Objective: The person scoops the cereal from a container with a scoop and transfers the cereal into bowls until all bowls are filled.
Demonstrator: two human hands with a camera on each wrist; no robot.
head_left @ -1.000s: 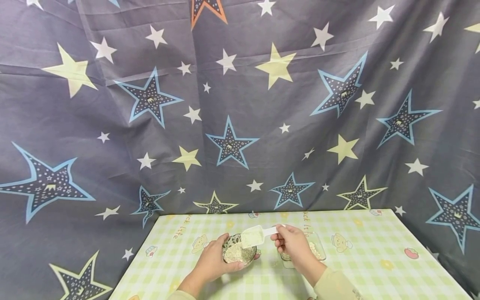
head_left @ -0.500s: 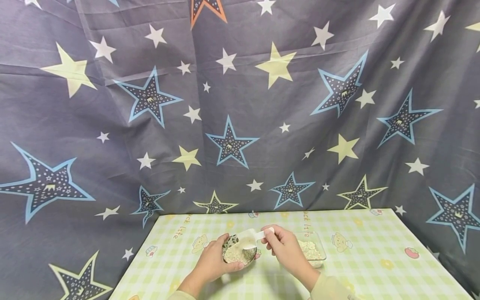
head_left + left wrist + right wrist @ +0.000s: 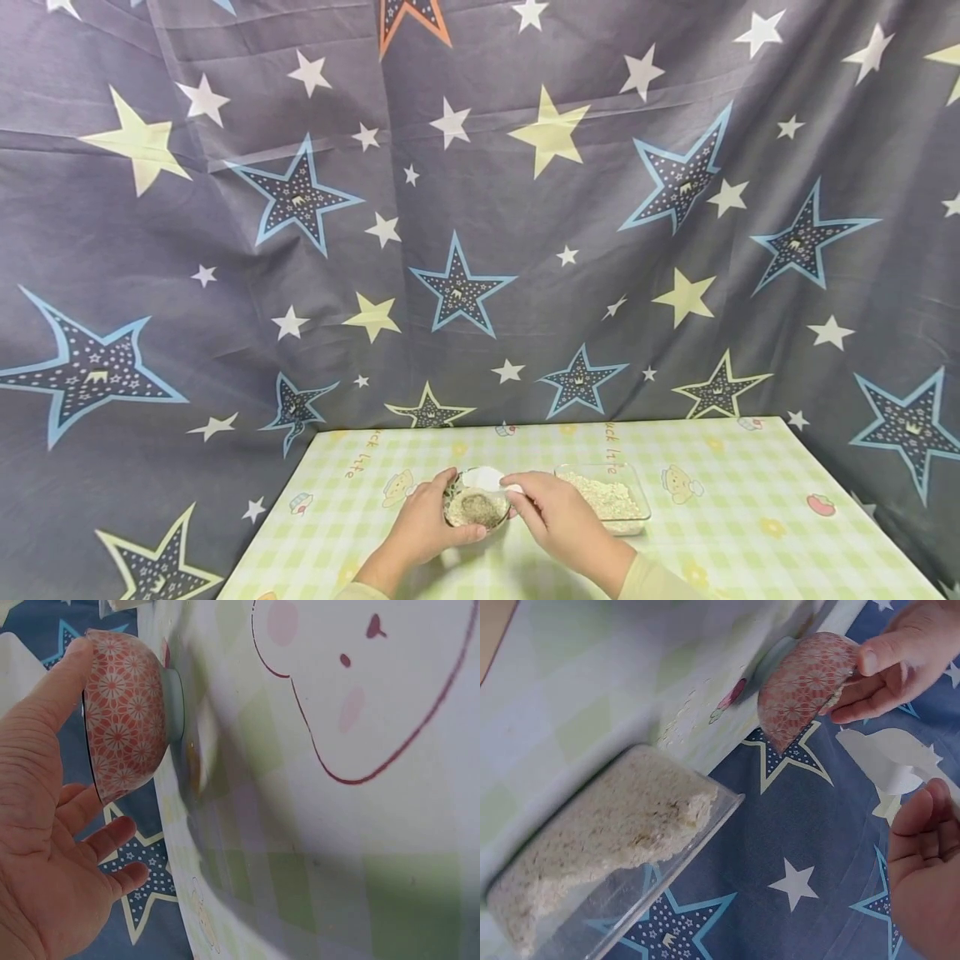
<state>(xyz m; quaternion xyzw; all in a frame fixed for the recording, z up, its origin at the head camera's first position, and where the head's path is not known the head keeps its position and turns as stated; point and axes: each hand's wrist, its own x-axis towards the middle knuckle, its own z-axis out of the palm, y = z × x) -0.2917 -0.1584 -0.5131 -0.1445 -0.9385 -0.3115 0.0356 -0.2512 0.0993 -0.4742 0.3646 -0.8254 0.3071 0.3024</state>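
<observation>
White scoop (image 3: 482, 478) pinched in your right hand (image 3: 561, 514) above the red floral bowl (image 3: 126, 712) gripped by your left hand (image 3: 430, 518); tilt the scoop low and gradually so flakes (image 3: 459, 511) land inside.

Widest free lane: tabletop (image 3: 757, 525) right of the clear container (image 3: 630, 526), out to the right edge, flat prints only. Smaller pocket between left hand (image 3: 431, 521) and left edge. Bowl (image 3: 127, 712) access tight: left hand blocks its left and near rim, scoop (image 3: 482, 478) covers part of the mouth, right hand (image 3: 558, 517) fills the right side. Right wrist also crowds the container's near-left corner. Far-edge strip is shallow, curtain (image 3: 502, 200) right behind.
</observation>
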